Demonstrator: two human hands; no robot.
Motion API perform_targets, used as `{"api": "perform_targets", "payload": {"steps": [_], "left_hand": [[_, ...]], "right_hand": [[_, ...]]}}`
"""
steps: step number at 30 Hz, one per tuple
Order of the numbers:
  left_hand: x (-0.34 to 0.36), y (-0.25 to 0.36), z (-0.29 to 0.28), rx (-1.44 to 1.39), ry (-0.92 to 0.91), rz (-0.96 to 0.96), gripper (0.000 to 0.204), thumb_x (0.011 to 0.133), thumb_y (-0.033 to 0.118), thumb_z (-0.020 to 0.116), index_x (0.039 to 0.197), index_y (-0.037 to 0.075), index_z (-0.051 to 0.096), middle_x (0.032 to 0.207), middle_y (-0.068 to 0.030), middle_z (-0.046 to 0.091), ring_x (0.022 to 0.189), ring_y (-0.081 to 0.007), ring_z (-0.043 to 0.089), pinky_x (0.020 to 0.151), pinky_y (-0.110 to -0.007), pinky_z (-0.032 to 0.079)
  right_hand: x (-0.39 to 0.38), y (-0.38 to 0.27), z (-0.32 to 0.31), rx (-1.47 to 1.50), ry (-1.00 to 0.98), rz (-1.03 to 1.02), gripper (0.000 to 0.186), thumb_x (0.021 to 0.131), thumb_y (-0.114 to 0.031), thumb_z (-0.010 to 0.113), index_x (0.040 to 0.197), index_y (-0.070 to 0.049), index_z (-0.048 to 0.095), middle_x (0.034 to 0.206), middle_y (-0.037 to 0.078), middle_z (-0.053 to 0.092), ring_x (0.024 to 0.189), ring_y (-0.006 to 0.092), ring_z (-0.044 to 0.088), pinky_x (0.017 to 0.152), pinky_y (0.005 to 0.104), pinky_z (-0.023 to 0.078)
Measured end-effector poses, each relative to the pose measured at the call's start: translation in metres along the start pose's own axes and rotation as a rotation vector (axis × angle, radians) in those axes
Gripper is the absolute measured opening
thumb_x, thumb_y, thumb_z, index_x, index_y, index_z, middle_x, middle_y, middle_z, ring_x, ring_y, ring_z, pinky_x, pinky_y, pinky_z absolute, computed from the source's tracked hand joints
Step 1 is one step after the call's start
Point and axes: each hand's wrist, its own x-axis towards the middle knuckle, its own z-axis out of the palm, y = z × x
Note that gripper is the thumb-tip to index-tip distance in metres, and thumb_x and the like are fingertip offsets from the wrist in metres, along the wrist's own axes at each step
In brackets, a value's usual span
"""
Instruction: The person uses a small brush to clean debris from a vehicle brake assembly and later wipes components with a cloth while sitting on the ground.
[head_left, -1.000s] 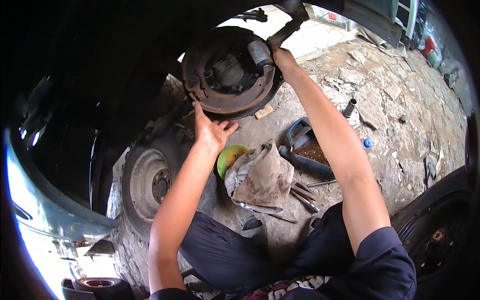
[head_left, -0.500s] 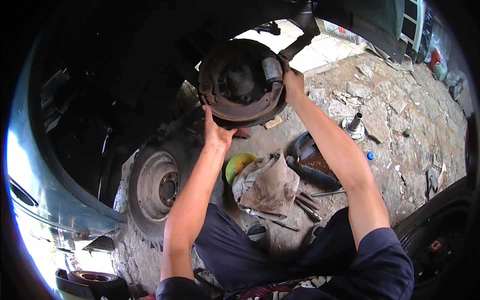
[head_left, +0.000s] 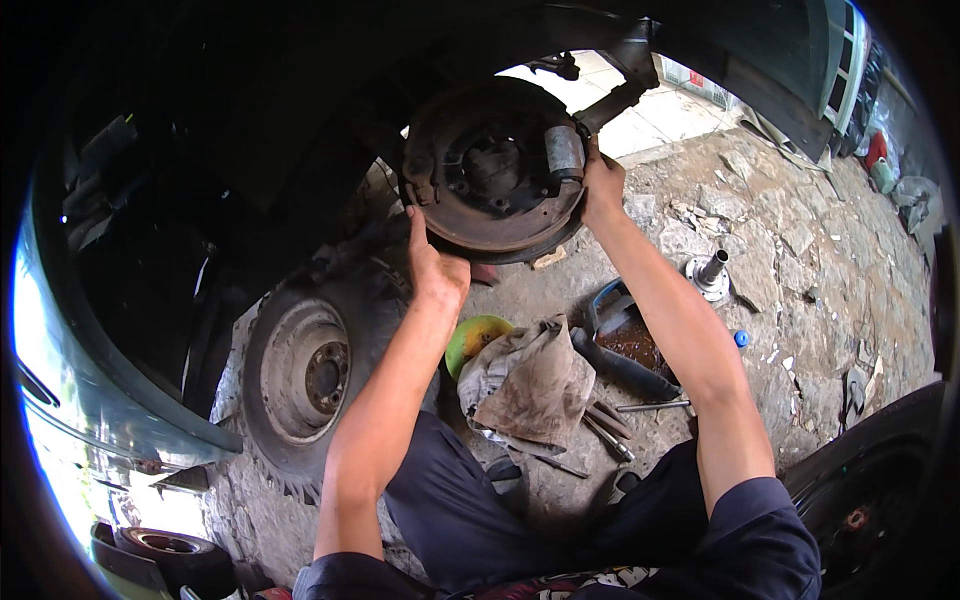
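Note:
A rusty round brake backing plate [head_left: 500, 220] hangs beneath the dark wheel arch, a silver cylinder [head_left: 563, 150] on its right side and a metal arm [head_left: 625, 90] behind it. My left hand [head_left: 435, 262] grips the lower left rim, thumb up along the face and fingers hidden underneath. My right hand [head_left: 603, 185] grips the right rim beside the cylinder, fingers partly hidden. Below lie a crumpled dirty cloth [head_left: 535, 380], a green bowl [head_left: 465, 345], a plastic pan with brown liquid [head_left: 625, 330] and some metal tools [head_left: 610, 435].
A wheel [head_left: 300, 370] lies left, another [head_left: 855, 500] stands right, and tyres [head_left: 170, 560] sit lower left. The car's body panel [head_left: 110, 420] curves along the left. A spindle hub [head_left: 708, 280] and blue cap [head_left: 741, 339] rest on broken stone flooring [head_left: 800, 250].
The plate and both hands have shifted right and down in the view. My left hand's fingers, spread beneath the rim earlier, are now curled under it.

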Motion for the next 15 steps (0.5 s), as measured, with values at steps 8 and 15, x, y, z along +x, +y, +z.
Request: {"api": "perform_targets", "payload": {"steps": [8,15], "left_hand": [[-0.01,0.003,0.007,-0.105,-0.018,-0.058,0.059,0.097,0.053,0.053,0.14,0.013,0.048,0.145,-0.0025,0.047,0.134,-0.0232,0.041,0.115,-0.044,0.029],[-0.033,0.009,0.041,-0.021,0.001,0.036,0.068,0.092,0.061,0.056,0.141,0.015,0.046,0.146,-0.0031,0.044,0.135,-0.024,0.039,0.114,-0.045,0.029]], "right_hand": [[0.009,-0.003,-0.002,-0.089,-0.044,-0.049,0.054,0.099,-0.039,0.059,0.114,0.013,0.063,0.096,0.016,0.069,0.081,0.019,0.061,0.074,0.0334,0.049],[0.019,-0.043,0.008,-0.098,-0.194,-0.265,0.056,0.099,-0.039,0.059,0.112,0.015,0.063,0.101,0.018,0.069,0.087,0.0197,0.061,0.08,0.0328,0.049]]}}
